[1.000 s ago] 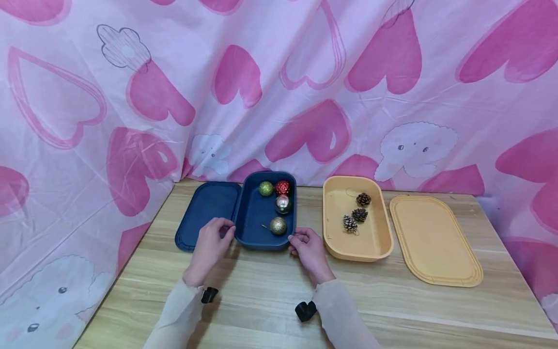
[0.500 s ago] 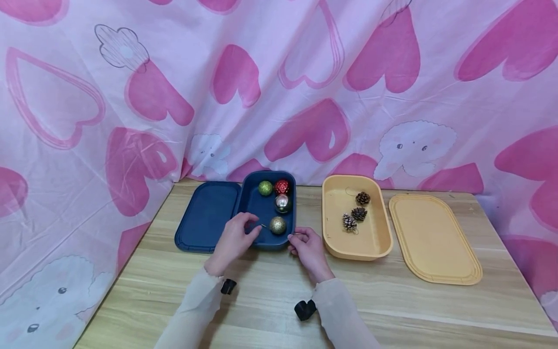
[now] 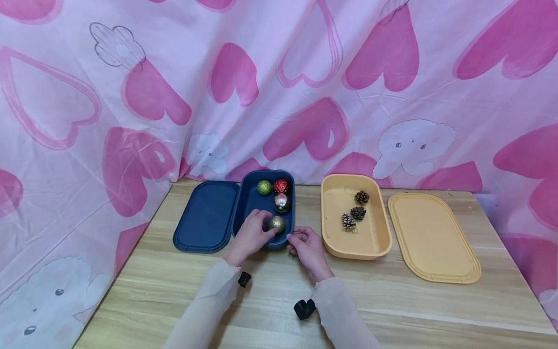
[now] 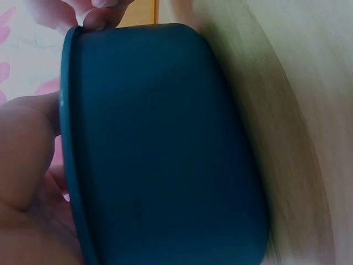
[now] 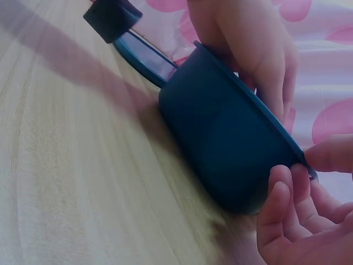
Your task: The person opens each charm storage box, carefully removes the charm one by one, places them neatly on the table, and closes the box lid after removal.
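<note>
In the head view, a gold glitter Christmas ball (image 3: 277,223) lies near the front of the dark blue box (image 3: 244,203). My left hand (image 3: 249,237) reaches over the box's front left rim, thumb and fingers curled about the ball's left side. The left wrist view shows the box's outer wall (image 4: 160,138) with the left thumb over the rim; the ball is hidden there. My right hand (image 3: 308,249) pinches the front right corner of the rim, fingertips (image 5: 281,190) under it in the right wrist view. Green (image 3: 264,187), red (image 3: 281,186) and silvery pink (image 3: 281,202) balls sit farther back.
A yellow box (image 3: 329,242) holding several small pine cones (image 3: 358,213) stands to the right, its lid (image 3: 433,237) flat beyond it. The blue lid (image 3: 206,215) lies left of the blue box. A pink heart-patterned curtain (image 3: 305,126) backs the wooden table (image 3: 279,310).
My left hand has moved right, from beside the blue box's left rim to over the box and around the gold ball. The right hand has stayed on the rim.
</note>
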`<state>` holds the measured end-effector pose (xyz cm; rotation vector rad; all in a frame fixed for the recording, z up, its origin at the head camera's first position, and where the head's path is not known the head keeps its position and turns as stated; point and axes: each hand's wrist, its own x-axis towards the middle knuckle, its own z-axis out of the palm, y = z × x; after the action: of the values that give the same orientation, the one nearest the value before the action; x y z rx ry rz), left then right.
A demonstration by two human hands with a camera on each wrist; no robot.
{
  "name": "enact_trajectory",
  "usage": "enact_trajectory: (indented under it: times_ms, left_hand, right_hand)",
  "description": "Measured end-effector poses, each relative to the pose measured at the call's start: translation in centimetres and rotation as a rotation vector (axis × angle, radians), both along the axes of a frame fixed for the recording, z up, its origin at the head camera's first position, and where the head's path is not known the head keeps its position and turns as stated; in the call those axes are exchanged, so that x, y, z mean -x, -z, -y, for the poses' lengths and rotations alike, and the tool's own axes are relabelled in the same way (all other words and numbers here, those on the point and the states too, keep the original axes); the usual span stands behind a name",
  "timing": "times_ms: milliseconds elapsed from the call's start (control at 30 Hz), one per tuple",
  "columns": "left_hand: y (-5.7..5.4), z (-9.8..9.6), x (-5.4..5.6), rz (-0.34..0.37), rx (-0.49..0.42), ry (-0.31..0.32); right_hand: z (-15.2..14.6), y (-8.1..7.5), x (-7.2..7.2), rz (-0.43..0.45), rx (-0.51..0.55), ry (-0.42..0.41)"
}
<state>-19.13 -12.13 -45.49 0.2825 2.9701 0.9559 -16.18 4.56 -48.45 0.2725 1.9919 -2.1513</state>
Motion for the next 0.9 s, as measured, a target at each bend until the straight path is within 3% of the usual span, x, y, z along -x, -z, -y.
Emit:
enact_trajectory:
  times_ms: [133,400,600,900]
  left_hand:
    - [-0.1,-0.4,0.2,0.041,0.041,-0.040]
    - [0.3,-1.0,0.2,0.028,0.086,-0.087]
    - [0.5,-1.3,0.3,0.072,0.090,-0.142]
    - [0.6,-1.3,0.6,0.095,0.097,-0.135]
  right_hand:
    - [0.1,0.0,0.0,0.004,-0.002,-0.002]
    - [0.1,0.0,0.0,-0.001,-0.007,0.004]
    - [0.1,-0.1,0.0,0.002,-0.019,0.003]
    - [0.0,0.0,0.1,-0.015,-0.006,-0.002]
